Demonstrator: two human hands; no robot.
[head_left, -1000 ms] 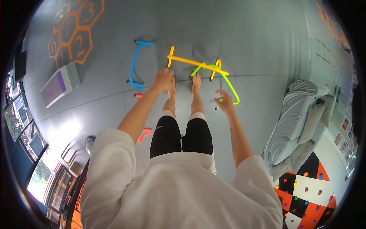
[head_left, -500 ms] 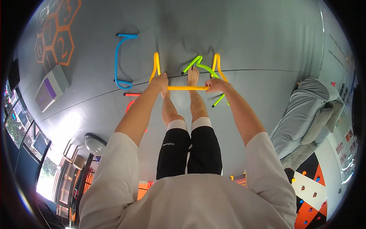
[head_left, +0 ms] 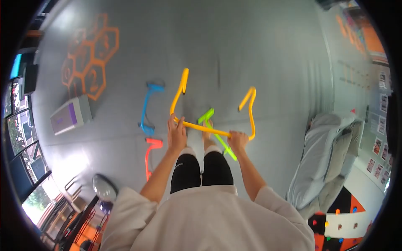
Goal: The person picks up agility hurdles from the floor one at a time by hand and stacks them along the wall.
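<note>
At the centre of the frame, a person's left hand [head_left: 177, 134] and right hand [head_left: 238, 141] both grip a yellow hurdle [head_left: 204, 128], one near each end of its crossbar. A green hurdle [head_left: 220, 139] lies partly behind it; blue [head_left: 145, 109] and red hurdles [head_left: 147, 157] are left of centre on the grey floor [head_left: 268, 58].

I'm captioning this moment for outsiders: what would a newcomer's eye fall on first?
Probably the bright yellow hurdle at the centre, held by the left hand and the right hand. Next come the green hurdle, partly behind it, and the blue hurdle and red hurdle towards the left. Orange hexagons also stand out at upper left.
</note>
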